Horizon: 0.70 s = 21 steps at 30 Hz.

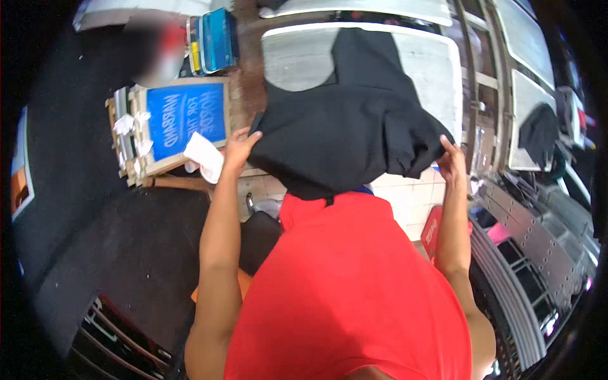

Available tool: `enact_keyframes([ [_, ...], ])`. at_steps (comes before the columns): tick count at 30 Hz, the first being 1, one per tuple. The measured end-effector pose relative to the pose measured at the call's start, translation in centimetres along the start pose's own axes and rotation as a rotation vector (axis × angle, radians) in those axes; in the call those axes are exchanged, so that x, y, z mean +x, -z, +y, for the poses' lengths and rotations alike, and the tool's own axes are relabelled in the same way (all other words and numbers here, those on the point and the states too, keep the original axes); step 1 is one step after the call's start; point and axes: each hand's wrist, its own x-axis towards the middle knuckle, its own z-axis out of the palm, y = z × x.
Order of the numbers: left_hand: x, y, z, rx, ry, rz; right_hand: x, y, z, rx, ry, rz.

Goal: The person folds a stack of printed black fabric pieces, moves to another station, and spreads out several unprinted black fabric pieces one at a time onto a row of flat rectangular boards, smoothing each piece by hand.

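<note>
A black garment [323, 126] is spread out in front of me, its far part lying over a pale flat board [297, 54]. Its exact kind is hard to tell, with folds bunched toward the right. My left hand [239, 147] grips the garment's near left edge, thumb on top. At the right edge, my right hand [451, 161] pinches the cloth. Between the two hands the near edge hangs off the board, close to my red shirt [348, 278].
Left stands a framed screen with blue mesh and reversed lettering [187, 117], white paper [204, 154] beside it. Behind it are blue containers [217, 39]. More pale boards on metal rails run to the right, one bearing dark cloth [538, 136]. A red Coca-Cola item [430, 229] is low right.
</note>
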Motion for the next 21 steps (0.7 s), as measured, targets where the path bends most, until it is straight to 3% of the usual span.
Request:
enact_keyframes([
  [2, 1.7, 1.5, -1.7, 0.212, -0.004, 0.090, 0.1, 0.7, 0.5, 0.075, 0.083, 0.048],
  [3, 1.2, 1.3, -1.1, 0.284, -0.080, 0.181, -0.5, 0.5, 0.3, 0.121, 0.140, 0.035],
  [4, 4.0, 3.5, -4.2, 0.446, -0.203, 0.259, -0.9, 0.3, 0.0, 0.165, 0.192, 0.017],
  [6, 0.4, 2.1, 0.4, 0.285, -0.048, 0.301, -1.4, 0.6, -0.4, 0.138, 0.188, -0.012],
  [7, 0.8, 2.4, -0.5, 0.017, -0.064, 0.258, -1.6, 0.9, -0.5, 0.076, 0.092, -0.008],
  [10, -0.4, 2.1, -0.5, -0.190, 0.007, 0.193, -1.6, 2.2, -0.3, -0.013, -0.028, -0.011],
  [11, -1.3, 1.6, -0.1, -0.190, 0.003, 0.198, -1.6, 2.6, 0.0, -0.041, -0.054, -0.015],
  [13, -3.1, 0.7, 1.0, -0.157, 0.154, 0.021, -3.0, 1.8, -0.3, -0.112, -0.129, -0.004],
  [14, -3.3, 1.7, 1.2, -0.161, 0.139, 0.024, -3.6, 2.0, -1.0, -0.175, -0.135, -0.057],
  [16, -3.0, 4.9, 2.0, -0.123, 0.017, -0.147, -4.9, 2.4, -5.2, -0.566, -0.183, 0.127],
  [17, -3.6, 5.9, 4.5, -0.106, -0.074, -0.073, -4.7, 3.8, -7.2, -0.463, -0.076, 0.051],
  [18, -6.0, 5.5, 8.8, -0.202, -0.117, -0.145, -4.4, 4.5, -9.1, -0.360, 0.032, -0.028],
  [21, -7.0, 8.3, 18.1, -0.016, -0.472, -0.081, -6.8, -1.7, -18.2, -0.387, 0.512, -0.035],
])
